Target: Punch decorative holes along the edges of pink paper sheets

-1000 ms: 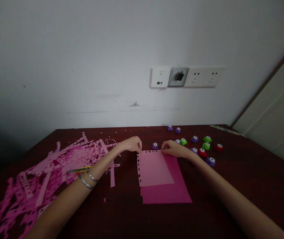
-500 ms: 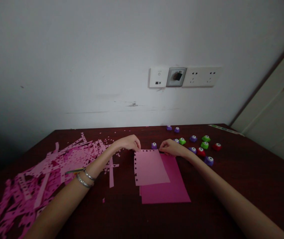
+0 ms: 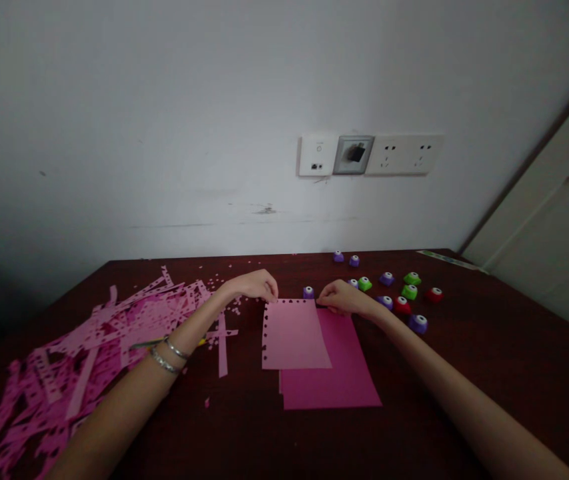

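Note:
A light pink sheet of paper has small punched holes along its top and left edges. My left hand is closed in a pinch on its top left corner. Under it and to the right lies a dark pink sheet of paper, with a pale sliver of another sheet showing at its left edge. My right hand has its fingers pressed together at the dark sheet's top edge, just right of the light sheet's corner; its fingertips partly hide the edge. A purple craft punch stands between my hands.
A heap of punched pink paper strips covers the table's left side, with tiny punched bits nearby. Several purple, green and red punches stand to the right. A patterned strip lies at the back right, before the wall.
My left hand has drawn the light pink sheet leftward, baring more of the dark sheet. A gap has opened between the light sheet and my right hand, which stays by the dark sheet's top edge.

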A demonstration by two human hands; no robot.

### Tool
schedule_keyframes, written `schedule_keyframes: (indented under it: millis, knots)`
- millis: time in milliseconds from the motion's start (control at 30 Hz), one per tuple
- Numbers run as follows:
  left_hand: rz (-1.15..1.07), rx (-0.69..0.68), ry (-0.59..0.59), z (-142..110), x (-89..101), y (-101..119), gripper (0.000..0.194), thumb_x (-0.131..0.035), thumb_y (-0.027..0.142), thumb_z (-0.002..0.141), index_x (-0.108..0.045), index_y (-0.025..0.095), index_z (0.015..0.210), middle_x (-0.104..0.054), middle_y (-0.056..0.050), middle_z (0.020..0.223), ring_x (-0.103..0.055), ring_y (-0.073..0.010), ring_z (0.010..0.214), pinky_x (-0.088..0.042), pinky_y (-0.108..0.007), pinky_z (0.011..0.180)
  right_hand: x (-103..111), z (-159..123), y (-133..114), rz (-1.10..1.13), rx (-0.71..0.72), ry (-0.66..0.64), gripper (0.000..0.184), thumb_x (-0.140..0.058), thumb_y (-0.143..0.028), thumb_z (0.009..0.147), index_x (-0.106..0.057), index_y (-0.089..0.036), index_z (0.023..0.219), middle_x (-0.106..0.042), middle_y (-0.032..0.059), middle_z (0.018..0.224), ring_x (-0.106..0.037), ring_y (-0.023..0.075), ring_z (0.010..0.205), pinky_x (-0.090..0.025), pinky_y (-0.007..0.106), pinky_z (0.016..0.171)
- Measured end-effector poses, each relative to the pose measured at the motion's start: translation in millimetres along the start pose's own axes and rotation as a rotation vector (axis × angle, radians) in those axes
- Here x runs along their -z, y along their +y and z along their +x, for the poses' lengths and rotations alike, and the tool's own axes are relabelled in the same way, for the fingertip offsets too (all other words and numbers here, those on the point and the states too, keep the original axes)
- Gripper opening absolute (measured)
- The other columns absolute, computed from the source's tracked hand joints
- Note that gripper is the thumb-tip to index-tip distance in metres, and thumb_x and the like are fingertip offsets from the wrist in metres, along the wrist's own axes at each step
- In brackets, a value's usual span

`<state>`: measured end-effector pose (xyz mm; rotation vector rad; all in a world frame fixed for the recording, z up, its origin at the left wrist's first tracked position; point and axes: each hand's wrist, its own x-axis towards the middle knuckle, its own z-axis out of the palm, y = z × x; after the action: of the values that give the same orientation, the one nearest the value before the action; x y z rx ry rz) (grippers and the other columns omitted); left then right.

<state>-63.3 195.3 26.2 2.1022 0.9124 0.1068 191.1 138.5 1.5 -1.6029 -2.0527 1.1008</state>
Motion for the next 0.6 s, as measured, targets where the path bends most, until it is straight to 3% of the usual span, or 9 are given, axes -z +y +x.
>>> schedule_keyframes:
  millis: [600]
  knots:
    - [0.02, 0.044, 0.008, 0, -0.4, 0, 0.013, -0.062, 0.02, 0.06, -0.066, 0.012, 0.069, -0.062, -0.002, 0.06, -0.05, -0.0105, 0.056, -0.036, -0.023, 0.053, -12, 6, 1, 0.021, 0.0, 0.034, 0.024, -0.05, -0.028, 0.071, -0.053, -0.015, 0.051, -0.045, -0.0023, 0.04, -0.04, 0.0076, 0.034, -0.028, 0.019, 0.033]
